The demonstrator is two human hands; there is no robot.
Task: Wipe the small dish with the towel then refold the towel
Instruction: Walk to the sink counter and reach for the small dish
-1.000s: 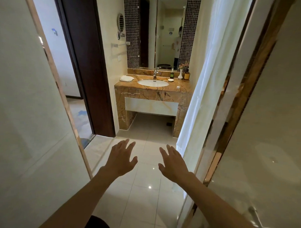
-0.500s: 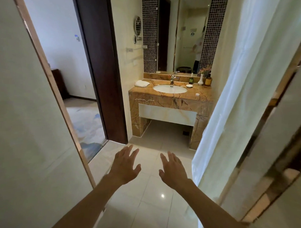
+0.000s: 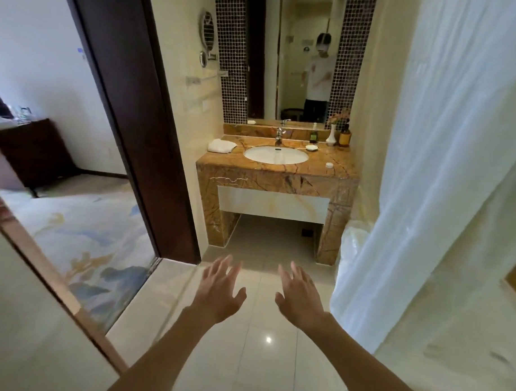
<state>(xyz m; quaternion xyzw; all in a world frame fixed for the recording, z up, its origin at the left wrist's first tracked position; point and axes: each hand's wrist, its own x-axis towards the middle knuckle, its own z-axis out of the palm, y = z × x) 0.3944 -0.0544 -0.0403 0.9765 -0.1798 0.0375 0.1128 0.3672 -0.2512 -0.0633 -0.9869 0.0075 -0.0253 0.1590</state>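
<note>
Head-height view toward distant vanity [image 3: 278, 172]

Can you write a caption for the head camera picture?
Two empty hands, left hand and right hand, reach toward a marble vanity holding a folded towel and small dish.

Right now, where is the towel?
In the head view the folded white towel lies on the marble counter's back left corner, just left of the sink basin, far ahead of both empty hands.
</note>
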